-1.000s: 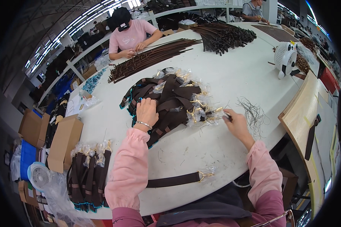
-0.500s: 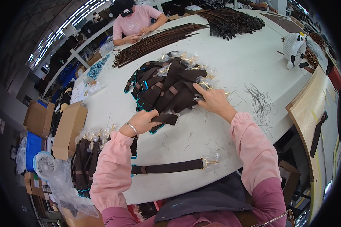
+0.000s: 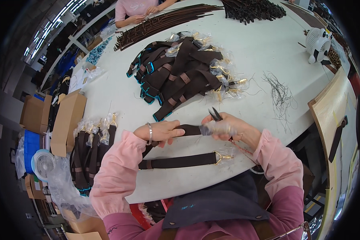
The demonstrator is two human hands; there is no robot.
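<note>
A dark brown webbing strap is stretched between my hands above the near part of the table. My left hand is closed on its left part. At the strap's right end, my right hand is closed around the plastic-wrapped end, and thread snips with dark blades stick up from the same hand. Below, a second strap lies flat, with a gold hook in clear plastic at its right end. Beyond my hands is a heap of similar straps with turquoise-covered buckles and wrapped gold hooks.
Left of my left forearm, more straps lie side by side. Loose threads and a white fan are on the right. Across the table, a person in pink handles thin brown strips. Cardboard boxes stand left.
My right hand has come back from the heap toward me and now holds a strap end and snips. My left hand has moved nearer and right. The view has tilted down slightly.
</note>
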